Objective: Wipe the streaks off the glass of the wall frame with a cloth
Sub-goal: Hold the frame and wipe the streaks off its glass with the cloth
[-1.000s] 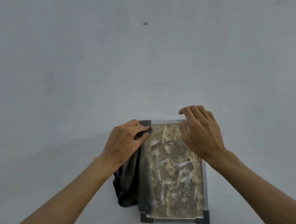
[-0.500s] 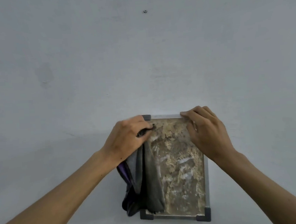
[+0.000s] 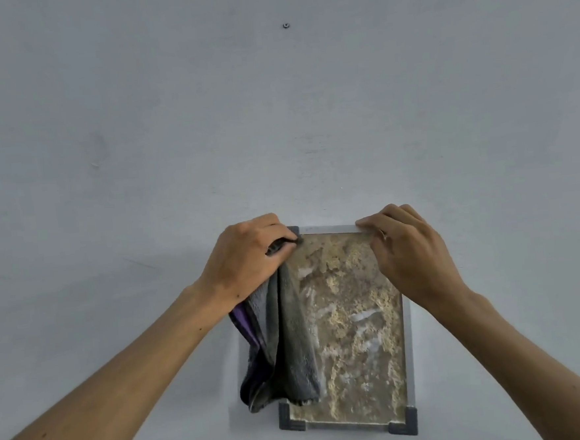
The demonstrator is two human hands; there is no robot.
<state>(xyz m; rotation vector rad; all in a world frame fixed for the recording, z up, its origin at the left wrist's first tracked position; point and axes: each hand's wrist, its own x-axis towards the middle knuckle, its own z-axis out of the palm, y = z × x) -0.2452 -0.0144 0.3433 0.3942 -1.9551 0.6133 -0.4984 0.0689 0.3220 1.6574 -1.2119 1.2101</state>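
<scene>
A wall frame [image 3: 409,366] with a thin silver rim and dark grey corner pieces is held against the pale wall. Its glass [image 3: 355,335] covers a mottled tan picture and carries whitish streaks. My left hand [image 3: 246,253] grips the frame's top left corner together with a grey cloth [image 3: 290,343], which hangs down over the left side of the glass and shows a purple edge. My right hand [image 3: 411,256] holds the top right corner, fingers curled over the upper rim. The frame's left rim is hidden by the cloth.
A small dark screw or nail [image 3: 285,25] sticks out of the pale wall [image 3: 139,144] well above the frame. Faint scuffs mark the wall at the left. Nothing else is in view.
Both hands have shifted the frame slightly up the wall, and the cloth has swung further right over the glass. The right hand moved from the glass to the top rim.
</scene>
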